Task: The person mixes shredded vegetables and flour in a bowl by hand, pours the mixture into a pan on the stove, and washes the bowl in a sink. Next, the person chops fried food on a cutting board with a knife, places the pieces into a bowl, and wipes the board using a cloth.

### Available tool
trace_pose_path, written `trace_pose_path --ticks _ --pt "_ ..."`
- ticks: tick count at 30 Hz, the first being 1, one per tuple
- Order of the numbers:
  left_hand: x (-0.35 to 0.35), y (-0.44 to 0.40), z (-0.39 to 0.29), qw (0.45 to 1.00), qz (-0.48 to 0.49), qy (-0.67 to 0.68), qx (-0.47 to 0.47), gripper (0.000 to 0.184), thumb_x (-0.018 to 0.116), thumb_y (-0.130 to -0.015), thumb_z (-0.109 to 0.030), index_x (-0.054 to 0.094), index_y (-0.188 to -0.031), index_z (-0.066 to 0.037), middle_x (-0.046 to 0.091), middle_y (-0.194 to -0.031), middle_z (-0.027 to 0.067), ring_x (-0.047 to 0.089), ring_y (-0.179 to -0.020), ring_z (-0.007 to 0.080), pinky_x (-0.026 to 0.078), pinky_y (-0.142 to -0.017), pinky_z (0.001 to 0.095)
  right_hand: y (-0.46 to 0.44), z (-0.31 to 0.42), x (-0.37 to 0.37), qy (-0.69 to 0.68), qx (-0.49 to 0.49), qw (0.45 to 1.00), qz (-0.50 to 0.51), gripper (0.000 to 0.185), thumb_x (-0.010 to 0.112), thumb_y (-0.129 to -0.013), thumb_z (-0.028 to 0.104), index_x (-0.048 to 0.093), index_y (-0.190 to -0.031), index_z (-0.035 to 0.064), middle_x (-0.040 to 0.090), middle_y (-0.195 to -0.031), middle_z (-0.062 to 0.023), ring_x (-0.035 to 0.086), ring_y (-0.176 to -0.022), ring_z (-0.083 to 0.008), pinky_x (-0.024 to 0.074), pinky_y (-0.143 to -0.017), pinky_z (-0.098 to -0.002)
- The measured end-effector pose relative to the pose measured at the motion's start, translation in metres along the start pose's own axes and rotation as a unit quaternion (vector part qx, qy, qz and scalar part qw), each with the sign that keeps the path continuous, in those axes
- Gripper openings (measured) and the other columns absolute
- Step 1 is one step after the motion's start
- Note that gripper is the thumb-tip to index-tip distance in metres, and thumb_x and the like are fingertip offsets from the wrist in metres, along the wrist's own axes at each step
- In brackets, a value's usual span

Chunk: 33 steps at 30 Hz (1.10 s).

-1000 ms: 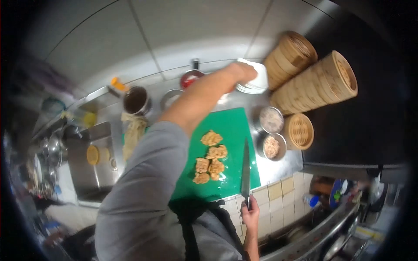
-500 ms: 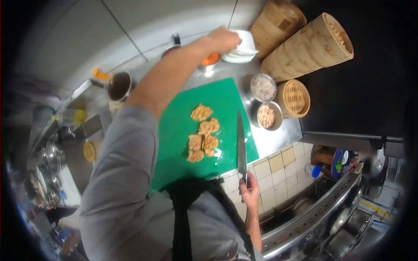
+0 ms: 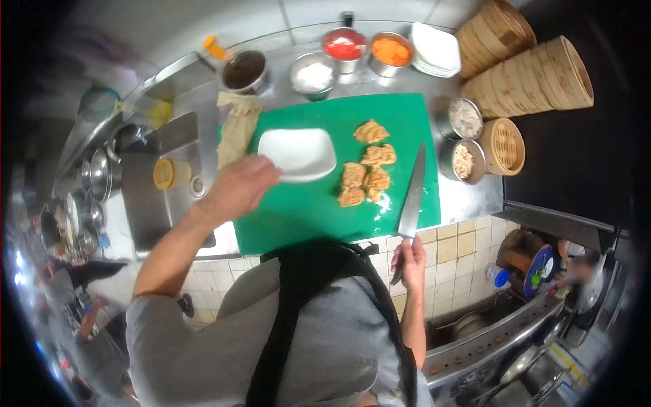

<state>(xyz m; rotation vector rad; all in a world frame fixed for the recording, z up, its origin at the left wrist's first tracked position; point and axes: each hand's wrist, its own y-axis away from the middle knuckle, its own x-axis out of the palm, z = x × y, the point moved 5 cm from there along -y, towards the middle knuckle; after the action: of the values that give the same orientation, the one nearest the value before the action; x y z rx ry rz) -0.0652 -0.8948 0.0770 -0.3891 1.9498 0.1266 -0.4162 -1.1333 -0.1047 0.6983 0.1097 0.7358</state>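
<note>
My left hand (image 3: 243, 186) is closed at the near left corner of a white square dish (image 3: 298, 146), fingertips on its rim. The dish is over the left part of the green cutting board (image 3: 291, 220), with nothing in it. My right hand (image 3: 409, 261) grips the dark handle of a kitchen knife (image 3: 413, 197), whose blade points away from me along the board's right side. Between dish and knife, several browned, fried-looking pieces of food (image 3: 365, 163) lie in a cluster on the board.
Behind the board stand a pot of dark liquid (image 3: 245, 71), a bowl of white stuff (image 3: 313, 76), red food (image 3: 343, 45), orange slices (image 3: 390, 51) and stacked white dishes (image 3: 435, 51). Bamboo steamers (image 3: 536, 74) and bowls of chopped food (image 3: 463, 161) are right. A sink (image 3: 146, 210) is left.
My left hand has come back from the dish stack at the rear, bringing a white dish to the board's left part. The right hand still holds the knife. The view has shifted.
</note>
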Motion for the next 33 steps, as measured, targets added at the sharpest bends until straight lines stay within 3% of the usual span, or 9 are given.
trace_pose_path --ticks 3,8,15,17,18,20,21,24,33 --pt "0.033 0.07 0.018 1.0 -0.012 -0.016 -0.019 0.015 0.066 -0.086 -0.009 0.064 -0.101 -0.008 0.06 -0.094 0.0078 0.062 -0.093 0.0282 0.052 -0.079 0.0394 0.002 0.015 0.011 0.048 -0.044 0.998 -0.002 0.015 0.058 -0.104 0.021 0.056 -0.11 0.0066 0.058 -0.075 -0.0024 0.056 -0.053 -0.0101 0.0459 -0.04 -0.0252" --pt "0.057 0.125 0.043 0.997 -0.022 -0.067 0.009 0.033 0.068 -0.076 -0.01 0.064 -0.109 -0.013 0.061 -0.104 0.0043 0.062 -0.105 0.0227 0.049 -0.093 0.0368 0.024 0.031 0.025 0.139 -0.11 0.983 -0.044 0.026 0.058 -0.104 0.019 0.057 -0.125 0.0034 0.062 -0.089 -0.0055 0.058 -0.062 -0.0089 0.0468 -0.047 -0.0227" --pt "0.071 0.143 0.047 0.999 0.039 -0.035 -0.005 0.033 0.073 -0.081 -0.013 0.065 -0.113 -0.014 0.063 -0.108 0.0026 0.061 -0.111 0.0193 0.049 -0.095 0.0346 0.054 0.032 0.051 0.203 -0.144 0.966 -0.064 0.029 0.057 -0.104 0.012 0.056 -0.132 0.0036 0.066 -0.089 -0.0044 0.053 -0.058 -0.0058 0.0438 -0.048 -0.0221" --pt "0.051 0.13 0.023 0.995 -0.093 -0.03 -0.014 0.034 0.072 -0.086 -0.021 0.065 -0.118 -0.013 0.063 -0.107 0.0005 0.063 -0.105 0.0185 0.051 -0.089 0.0348 0.062 0.035 0.059 0.245 -0.141 0.958 -0.04 0.031 0.058 -0.103 0.013 0.057 -0.133 0.0046 0.063 -0.082 -0.0021 0.052 -0.058 -0.0052 0.0427 -0.048 -0.022" --pt "0.06 0.122 0.011 0.995 -0.095 -0.018 -0.001 0.034 0.072 -0.086 -0.021 0.065 -0.118 -0.013 0.063 -0.107 0.0005 0.063 -0.105 0.0185 0.051 -0.089 0.0348 0.067 0.039 0.065 0.262 -0.125 0.956 -0.036 0.032 0.059 -0.103 0.014 0.057 -0.133 0.0049 0.062 -0.079 -0.001 0.052 -0.058 -0.0049 0.0421 -0.048 -0.0219" --pt "0.073 0.101 -0.006 0.985 -0.111 0.105 -0.079 0.039 0.074 -0.088 -0.026 0.065 -0.123 -0.011 0.064 -0.111 0.0041 0.065 -0.101 0.0251 0.055 -0.083 0.0405 0.069 0.04 0.061 0.319 -0.099 0.942 -0.02 0.038 0.062 -0.101 0.014 0.057 -0.137 0.0034 0.062 -0.076 0.0026 0.051 -0.06 -0.0026 0.0421 -0.051 -0.0214" --pt "0.079 0.084 -0.017 0.973 -0.078 0.176 -0.124 0.044 0.073 -0.089 -0.023 0.06 -0.128 -0.007 0.063 -0.114 0.0115 0.066 -0.097 0.0345 0.056 -0.08 0.0455 0.069 0.041 0.061 0.307 -0.121 0.944 -0.02 0.037 0.062 -0.101 0.013 0.058 -0.136 0.0027 0.06 -0.072 0.0036 0.05 -0.058 -0.0022 0.0414 -0.051 -0.0214" --pt "0.125 0.033 -0.043 0.943 -0.084 0.26 -0.19 0.051 0.073 -0.089 -0.019 0.055 -0.134 -0.004 0.062 -0.115 0.0174 0.065 -0.098 0.0401 0.055 -0.083 0.0464 0.067 0.04 0.044 0.289 -0.116 0.95 -0.015 0.038 0.062 -0.101 0.013 0.057 -0.138 0.0025 0.06 -0.073 0.0033 0.05 -0.058 -0.0025 0.0413 -0.05 -0.0215" --pt "0.204 -0.061 -0.077 0.895 -0.164 0.334 -0.246 0.049 0.069 -0.088 -0.009 0.053 -0.134 0.001 0.062 -0.118 0.0252 0.065 -0.099 0.0426 0.055 -0.085 0.0476 0.047 0.035 -0.046 0.235 -0.121 0.964 0.02 0.039 0.061 -0.101 0.012 0.056 -0.138 0.0009 0.06 -0.074 0.003 0.05 -0.058 -0.0027 0.0408 -0.05 -0.0217"
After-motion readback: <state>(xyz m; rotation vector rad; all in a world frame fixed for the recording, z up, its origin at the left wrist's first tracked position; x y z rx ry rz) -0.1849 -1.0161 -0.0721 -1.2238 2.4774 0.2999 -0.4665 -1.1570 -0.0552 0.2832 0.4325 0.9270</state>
